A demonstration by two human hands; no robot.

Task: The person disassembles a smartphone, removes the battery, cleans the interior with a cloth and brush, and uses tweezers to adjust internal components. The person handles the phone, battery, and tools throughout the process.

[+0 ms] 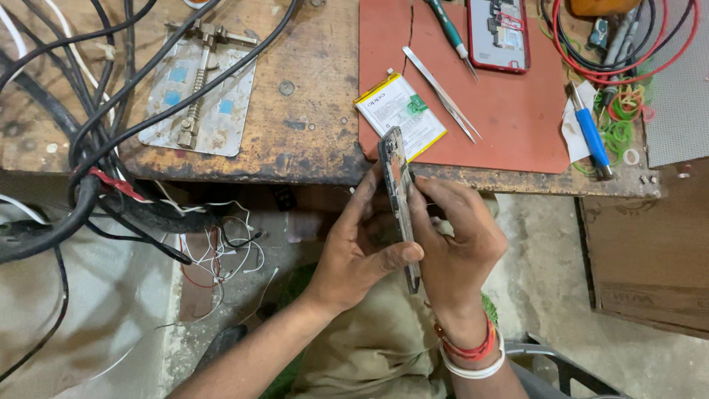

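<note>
1. Our left hand [362, 251] and right hand [458, 247] pinch the phone frame [399, 203] edge-on between fingers and thumbs.
2. Its long axis runs upright, top toward the wooden bench [303, 125], just below the battery [399, 112].

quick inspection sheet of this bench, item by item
surface: worn wooden bench with a red mat on it
job's things: phone frame held edge-on over the bench edge
clutter: white battery, tweezers, green screwdriver, open red-cased phone, blue-handled tool, metal holder plate, rubber bands
grippers: left hand and right hand both grip the frame
cables: black cables at left, red wire coil at right
surroundings: concrete floor, loose white wires under the bench
</note>
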